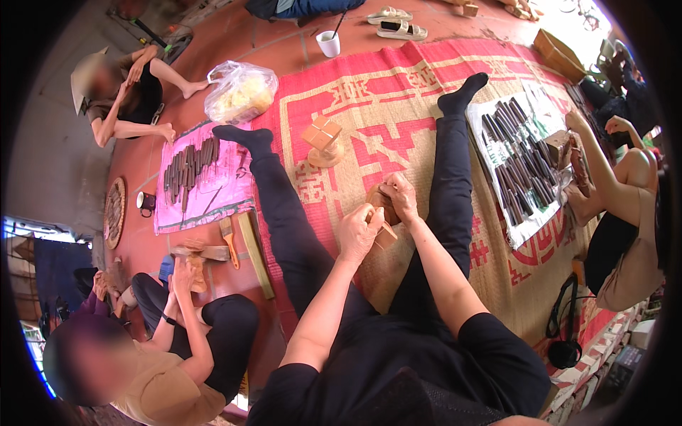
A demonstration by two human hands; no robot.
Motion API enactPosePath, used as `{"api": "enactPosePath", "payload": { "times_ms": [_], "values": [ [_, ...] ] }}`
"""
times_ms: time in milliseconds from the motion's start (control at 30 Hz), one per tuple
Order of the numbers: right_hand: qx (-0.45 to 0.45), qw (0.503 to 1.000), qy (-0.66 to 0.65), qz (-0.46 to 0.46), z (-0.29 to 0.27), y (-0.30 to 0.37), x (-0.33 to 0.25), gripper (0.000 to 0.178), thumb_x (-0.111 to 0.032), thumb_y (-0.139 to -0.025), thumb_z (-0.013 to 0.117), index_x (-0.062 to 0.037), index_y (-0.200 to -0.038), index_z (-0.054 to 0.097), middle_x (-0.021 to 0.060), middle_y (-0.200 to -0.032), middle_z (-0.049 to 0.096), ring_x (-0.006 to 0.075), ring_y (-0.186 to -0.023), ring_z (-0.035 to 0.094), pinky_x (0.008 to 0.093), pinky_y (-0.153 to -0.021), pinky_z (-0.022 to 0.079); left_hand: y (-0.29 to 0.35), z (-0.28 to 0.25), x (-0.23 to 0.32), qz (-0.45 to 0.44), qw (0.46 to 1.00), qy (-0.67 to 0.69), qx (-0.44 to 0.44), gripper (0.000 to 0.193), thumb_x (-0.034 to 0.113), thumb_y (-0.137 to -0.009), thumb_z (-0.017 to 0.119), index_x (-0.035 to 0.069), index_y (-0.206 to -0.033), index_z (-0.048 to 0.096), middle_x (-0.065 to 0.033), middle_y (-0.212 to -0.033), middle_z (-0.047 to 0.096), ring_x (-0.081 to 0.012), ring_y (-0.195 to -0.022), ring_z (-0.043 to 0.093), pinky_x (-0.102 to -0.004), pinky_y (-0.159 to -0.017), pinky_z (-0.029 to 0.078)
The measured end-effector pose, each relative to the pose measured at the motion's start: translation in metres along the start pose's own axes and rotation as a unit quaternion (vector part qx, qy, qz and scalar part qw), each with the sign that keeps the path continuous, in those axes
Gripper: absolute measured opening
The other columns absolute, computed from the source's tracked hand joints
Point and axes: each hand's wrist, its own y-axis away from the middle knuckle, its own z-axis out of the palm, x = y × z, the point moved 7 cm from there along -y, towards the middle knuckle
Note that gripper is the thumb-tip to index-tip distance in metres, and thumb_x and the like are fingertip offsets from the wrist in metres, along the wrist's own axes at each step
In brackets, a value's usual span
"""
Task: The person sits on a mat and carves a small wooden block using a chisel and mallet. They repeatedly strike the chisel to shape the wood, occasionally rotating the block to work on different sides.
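I sit on the mat with both hands together between my outstretched legs. My left hand (pixel 360 233) is closed on a small brown wooden block (pixel 386 236), whose lower end sticks out below the fingers. Just beyond it, my right hand (pixel 400 196) is closed too, its fingertips over a brown rounded piece (pixel 375 199). What those right fingers pinch is hidden. Farther off on the mat, a flat tan block with a light cross line (pixel 321 133) rests on a round wooden stand (pixel 327 157).
Dark sticks lie on a pink sheet (pixel 238 195) at left and a white sheet (pixel 522 234) at right. A flat brush (pixel 229 243), wooden strip (pixel 256 255), plastic bag (pixel 241 92), white cup (pixel 328 44) and mug (pixel 145 202) stand around. Other people sit left and right.
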Motion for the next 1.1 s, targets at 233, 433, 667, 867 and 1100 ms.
{"api": "enactPosePath", "payload": {
  "times_ms": [233,433,667,867,1100],
  "values": [
    [0.004,0.999,-0.051,0.011,0.002,0.012,0.004,0.022,-0.003,-0.080,0.072,-0.0032,-0.078,0.049,0.0060,-0.105,0.060,0.0144,-0.088,0.054,0.0288,-0.077,0.047,0.001,-0.004,-0.010,-0.016,1.000,0.011,-0.001,0.031,0.029,-0.088,0.064,0.005,-0.071,0.056,-0.0118,-0.062,0.058,-0.0282,-0.056,0.059,-0.0385,-0.054,0.043],
    [0.017,0.999,0.044,0.010,-0.001,0.016,0.006,0.022,-0.009,-0.079,0.074,-0.0039,-0.082,0.053,0.0068,-0.105,0.061,0.0166,-0.080,0.055,0.0293,-0.074,0.048,0.006,-0.002,-0.015,-0.040,0.999,0.015,-0.007,0.031,0.030,-0.090,0.063,0.003,-0.075,0.060,-0.0131,-0.064,0.057,-0.0260,-0.058,0.058,-0.0368,-0.055,0.043],
    [0.000,0.989,0.144,-0.041,-0.001,0.028,-0.010,0.020,-0.010,-0.080,0.073,-0.0015,-0.087,0.057,0.0081,-0.116,0.061,0.0231,-0.088,0.062,0.0323,-0.076,0.050,0.004,-0.005,-0.006,-0.013,1.000,0.011,0.000,0.032,0.034,-0.089,0.063,0.004,-0.076,0.060,-0.0135,-0.064,0.057,-0.0278,-0.059,0.059,-0.0381,-0.056,0.044],
    [0.011,1.000,0.013,0.021,-0.007,0.031,0.013,0.016,-0.004,-0.077,0.075,-0.0001,-0.086,0.062,0.0050,-0.116,0.060,0.0153,-0.090,0.061,0.0284,-0.077,0.049,0.002,-0.004,-0.007,-0.004,1.000,0.011,0.005,0.032,0.033,-0.088,0.063,0.005,-0.072,0.058,-0.0125,-0.061,0.056,-0.0294,-0.056,0.059,-0.0389,-0.054,0.044],
    [-0.006,0.999,-0.041,0.022,-0.004,0.029,0.009,0.015,-0.003,-0.075,0.076,-0.0005,-0.080,0.062,0.0050,-0.115,0.059,0.0135,-0.092,0.060,0.0278,-0.077,0.048,0.001,-0.001,-0.008,-0.012,1.000,0.005,-0.012,0.032,0.032,-0.089,0.063,0.004,-0.074,0.059,-0.0127,-0.062,0.056,-0.0278,-0.057,0.059,-0.0377,-0.055,0.044]
  ]
}}
